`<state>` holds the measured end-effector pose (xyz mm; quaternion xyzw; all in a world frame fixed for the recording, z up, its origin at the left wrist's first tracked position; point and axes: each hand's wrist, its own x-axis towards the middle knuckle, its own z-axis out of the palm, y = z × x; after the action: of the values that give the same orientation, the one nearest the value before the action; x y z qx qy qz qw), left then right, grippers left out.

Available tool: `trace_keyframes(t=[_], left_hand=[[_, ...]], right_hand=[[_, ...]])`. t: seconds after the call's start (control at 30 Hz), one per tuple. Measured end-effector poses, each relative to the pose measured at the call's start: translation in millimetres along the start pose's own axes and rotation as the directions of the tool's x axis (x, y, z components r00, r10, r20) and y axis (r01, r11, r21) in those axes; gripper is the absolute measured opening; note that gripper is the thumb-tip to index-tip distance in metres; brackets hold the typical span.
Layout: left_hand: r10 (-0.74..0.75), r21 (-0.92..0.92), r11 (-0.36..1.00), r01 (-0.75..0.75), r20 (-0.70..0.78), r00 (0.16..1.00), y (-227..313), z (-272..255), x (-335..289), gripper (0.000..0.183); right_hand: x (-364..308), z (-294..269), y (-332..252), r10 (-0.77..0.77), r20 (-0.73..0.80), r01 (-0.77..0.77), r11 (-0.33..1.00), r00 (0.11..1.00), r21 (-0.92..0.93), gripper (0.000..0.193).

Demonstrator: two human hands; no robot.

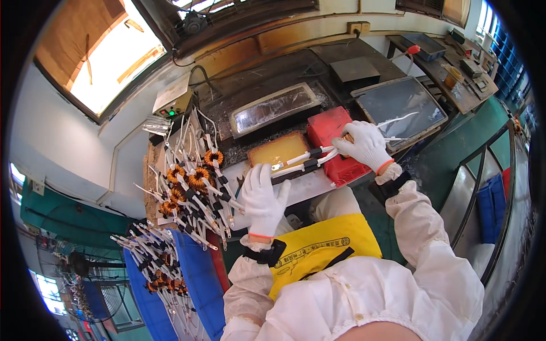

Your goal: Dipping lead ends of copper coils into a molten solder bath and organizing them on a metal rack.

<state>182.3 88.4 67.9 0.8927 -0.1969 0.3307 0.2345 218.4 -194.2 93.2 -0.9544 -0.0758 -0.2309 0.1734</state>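
Grips a coil (348, 137) in the right hand (364, 143), clamped on it with gloved fingers, above or against a red box (327, 126). Runs white leads (310, 163) from that grip toward the left hand (263, 196), across the near side of a yellow-filled tray (273, 142). Holds the left hand spread, with thumb apart from fingers, just beside the lead ends.

Crowds the left hand on its left with a pile of coils (199, 177) on the counter (307, 192), with lead tips hanging past the edge. Shows below and left of that hand a blue bin (199, 284) packed with more coils. Shows forward of the left hand, beyond the tray, a metal trough (278, 119); forward and left, past the pile, a control box (181, 105) with a green light. Places a dark panel (401, 108) right of the right hand, and a grey box (355, 71) forward of it.

Hides most of the coil behind the right hand's fingers, and the left palm from view. Cannot tell of any contact between left hand and lead ends. Tangles the pile beyond counting. Leaves a fan (79, 264), far left of the left hand, dim and hard to make out.
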Motion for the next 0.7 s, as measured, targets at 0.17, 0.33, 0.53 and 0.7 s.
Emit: trace_keyframes(t=[0.17,0.33,0.53,0.7], left_hand=[[0.009,0.003,1.000,-0.010,0.159,0.987,-7,-12,7,0.019],[0.053,0.075,0.994,-0.077,0.278,0.959,-1,-22,19,0.024],[0.138,0.073,0.986,-0.152,0.166,0.976,12,-3,27,0.042],[0.112,0.073,0.988,-0.138,0.280,0.953,8,27,19,0.061]], right_hand=[[0,7,1,0.059,0.016,-0.059,0.998,0.998,0.004,0.034],[0,6,-1,0.081,0.014,-0.081,0.997,0.997,-0.018,0.033],[0,3,-1,0.104,0.044,-0.105,0.994,0.994,0.008,0.033],[0,2,-1,0.047,0.022,-0.048,0.998,0.999,0.040,0.035]])
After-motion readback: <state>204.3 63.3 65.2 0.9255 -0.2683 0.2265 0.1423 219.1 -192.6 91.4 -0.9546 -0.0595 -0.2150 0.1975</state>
